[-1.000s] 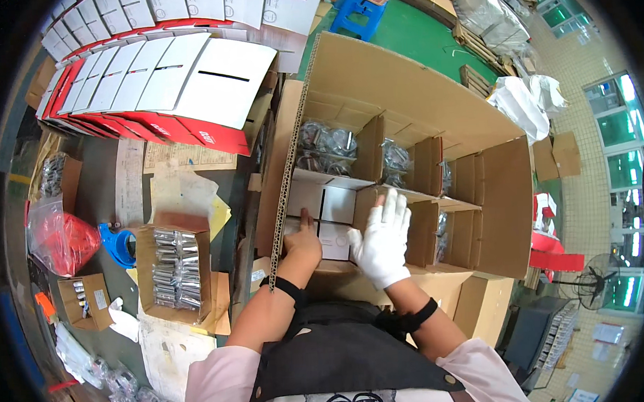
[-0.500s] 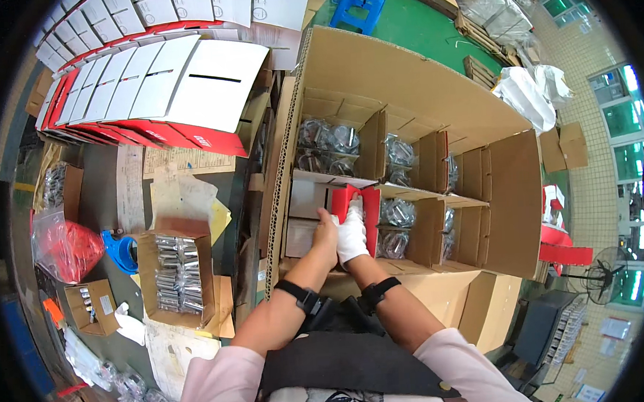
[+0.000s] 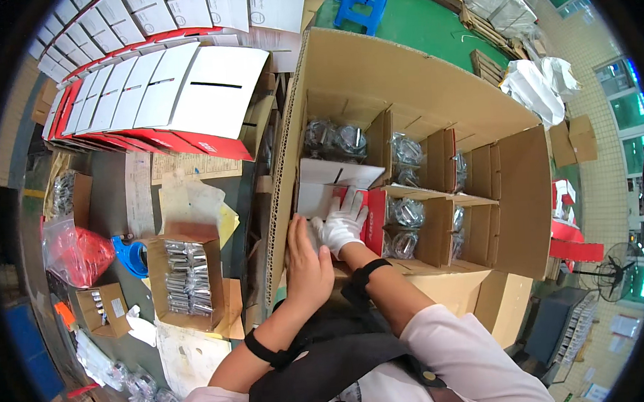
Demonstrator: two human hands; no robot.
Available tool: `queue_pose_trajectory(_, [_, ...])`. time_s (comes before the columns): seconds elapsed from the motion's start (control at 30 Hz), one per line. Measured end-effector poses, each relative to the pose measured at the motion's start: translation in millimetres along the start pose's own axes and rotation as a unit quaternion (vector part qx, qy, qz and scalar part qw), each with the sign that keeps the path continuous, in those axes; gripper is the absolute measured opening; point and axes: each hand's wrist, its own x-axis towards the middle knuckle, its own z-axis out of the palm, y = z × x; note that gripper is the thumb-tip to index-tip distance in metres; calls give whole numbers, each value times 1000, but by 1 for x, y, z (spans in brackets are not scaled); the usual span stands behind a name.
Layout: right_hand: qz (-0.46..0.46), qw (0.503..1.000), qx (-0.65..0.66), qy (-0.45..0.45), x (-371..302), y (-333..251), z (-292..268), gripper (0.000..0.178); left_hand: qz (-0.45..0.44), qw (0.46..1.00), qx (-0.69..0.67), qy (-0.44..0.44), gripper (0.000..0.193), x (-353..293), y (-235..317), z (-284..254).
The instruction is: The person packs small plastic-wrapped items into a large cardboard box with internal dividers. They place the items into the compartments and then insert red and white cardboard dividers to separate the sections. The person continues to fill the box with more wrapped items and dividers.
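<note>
And here's the right hand [image 3: 344, 218], in a white glove, open and laid palm down, fingers slightly parted, over the red-and-white box [image 3: 375, 224] inside the big carton [image 3: 417, 75]. The box's red side shows just right of those fingers, pale lettering running along it. Close by on its left, the bare left hand [image 3: 309, 270] is open too, fingers straight and together, thumb apart, right by the carton's left wall; whether it touches that wall, I can't tell.

Just beyond the gloved fingertips, a white panel [image 3: 341, 173] with a dark slit! Past it, wrapped metal parts [image 3: 351, 138], and more clear-wrapped pieces [image 3: 407, 213] right of the glove, between cardboard dividers [image 3: 438, 232].

Over to the left of the bare hand, a small open carton [image 3: 158, 280] of shiny tubes [image 3: 187, 279], then a blue ring-shaped tool [image 3: 130, 256], a clear bag of red stuff [image 3: 80, 251], and a little box [image 3: 103, 322] wearing a white label, print too small to read. Farther off, beyond the left hand, stacked red-and-white boxes [image 3: 216, 76] with lettering on their red sides.
</note>
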Motion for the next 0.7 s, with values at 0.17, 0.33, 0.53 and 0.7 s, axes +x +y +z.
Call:
queue_pose_trajectory(0.17, [-97,995,1,-34,-8,12,3,86,-133,986,-101,2,52,29,-35,24])
queue_pose_trajectory(0.33, [-341,923,117,-138,8,41,68,76,-127,981,-144,-16,56,40,-62,58])
queue_pose_trajectory(0.53, [-75,781,612,-99,-26,1,-5,54,-272,906,-317,-71,69,48,-62,49])
queue_pose_trajectory(0.7, [69,468,844,-252,-3,14,12,33,-289,956,-11,-48,79,56,-52,62])
